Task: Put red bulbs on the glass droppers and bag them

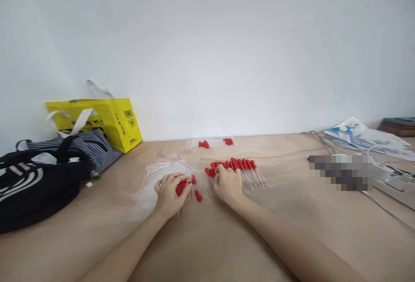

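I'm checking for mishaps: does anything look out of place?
Slightly: one red bulb lies loose on the table, near the bare clear tubes, apart from the neat row of red-capped droppers. No spill shows.

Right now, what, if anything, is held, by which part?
Cannot be told: left hand partly covers red rubbery bulbs, right hand at red-topped clear droppers; any grip is hidden.

A row of red-bulbed droppers [243,166] is borne by a wooden tabletop [207,247]; left of the row, clear plastic bags [149,187] are spread and, farther out, a black bag [39,187] is set; well right of it, a power strip [394,189] is laid.
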A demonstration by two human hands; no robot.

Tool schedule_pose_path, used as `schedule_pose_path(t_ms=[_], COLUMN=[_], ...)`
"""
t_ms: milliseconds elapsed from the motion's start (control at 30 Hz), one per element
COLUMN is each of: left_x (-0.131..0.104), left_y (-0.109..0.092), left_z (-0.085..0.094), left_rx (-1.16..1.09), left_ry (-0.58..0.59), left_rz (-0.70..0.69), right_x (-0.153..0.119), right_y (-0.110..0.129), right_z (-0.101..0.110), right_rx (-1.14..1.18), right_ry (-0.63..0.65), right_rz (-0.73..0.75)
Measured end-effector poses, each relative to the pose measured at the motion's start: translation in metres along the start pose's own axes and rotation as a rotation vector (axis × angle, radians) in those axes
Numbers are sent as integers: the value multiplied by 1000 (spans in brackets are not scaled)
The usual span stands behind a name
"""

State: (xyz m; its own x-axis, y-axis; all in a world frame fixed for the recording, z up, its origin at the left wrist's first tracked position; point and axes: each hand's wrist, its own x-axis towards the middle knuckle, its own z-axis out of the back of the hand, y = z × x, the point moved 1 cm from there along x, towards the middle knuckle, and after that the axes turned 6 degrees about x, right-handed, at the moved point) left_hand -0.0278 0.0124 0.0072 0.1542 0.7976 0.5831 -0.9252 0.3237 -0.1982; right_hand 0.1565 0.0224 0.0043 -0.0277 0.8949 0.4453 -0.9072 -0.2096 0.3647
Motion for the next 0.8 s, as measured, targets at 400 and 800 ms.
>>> schedule_pose_path(t_ms=[400,800], left_x=[2,31], left_y=[-5,-16], left_z=[-5,-14], left_rx=[123,304], left_ry=[57,225], left_rz=[31,105], right_x=[8,9], right_y=[6,23], right_z=[-8,-3], right_rx=[-76,-74], right_ry=[107,254], right_rz=[19,-53])
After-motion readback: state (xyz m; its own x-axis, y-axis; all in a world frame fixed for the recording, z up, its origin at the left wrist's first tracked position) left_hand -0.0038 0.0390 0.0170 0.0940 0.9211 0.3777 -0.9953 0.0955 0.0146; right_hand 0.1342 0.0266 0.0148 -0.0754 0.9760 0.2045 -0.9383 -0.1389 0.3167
